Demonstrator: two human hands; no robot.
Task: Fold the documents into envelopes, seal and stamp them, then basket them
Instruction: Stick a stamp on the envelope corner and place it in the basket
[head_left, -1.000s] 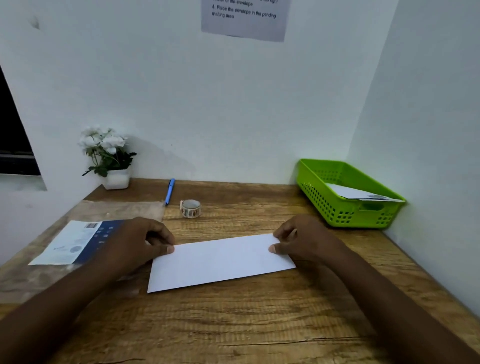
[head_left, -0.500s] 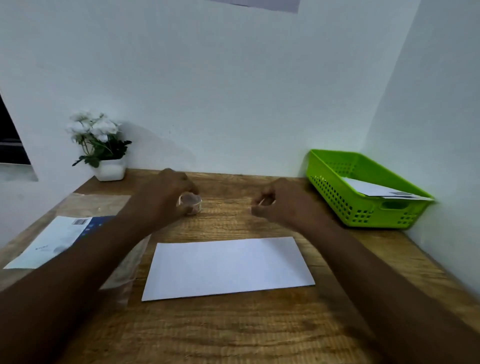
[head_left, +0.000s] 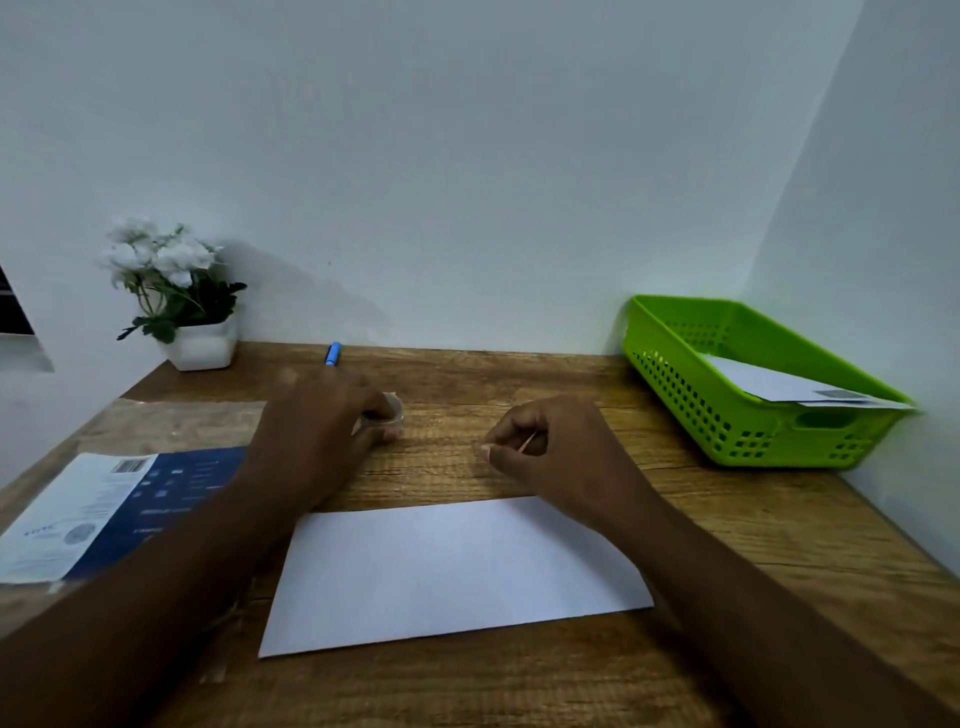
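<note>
Brown wood grain runs across the table (head_left: 519, 686), and in the head view, the only one there is, both of the person's forearms reach out over it. The left hand (head_left: 322, 441) sits on a small roll of stamps (head_left: 390, 418), its fingers (head_left: 379, 410) curled over and around the roll so that only the roll's right side shows past them. Just to the right of those fingers, a little apart from the roll, the right hand (head_left: 558, 457) hovers low above the wood with its thumb and forefinger pinched together on something thin and pale, perhaps a stamp or its backing; it is too small to name. Nearer the person than both hands, a white envelope (head_left: 452, 571) lies flat with its plain face up, its far right corner under the right wrist. Beyond the left hand's fingers a blue pen (head_left: 332, 354) pokes out by the wall, and further left of it a white pot of white flowers (head_left: 179, 301) stands in the corner. Left of the left forearm a blue and white printed sheet (head_left: 104, 512) rests on a clear plastic sleeve (head_left: 182, 423). Well to the right of the right hand, against the side wall, a green basket (head_left: 727, 426) holds a white envelope (head_left: 779, 387) leaning over its near rim.
</note>
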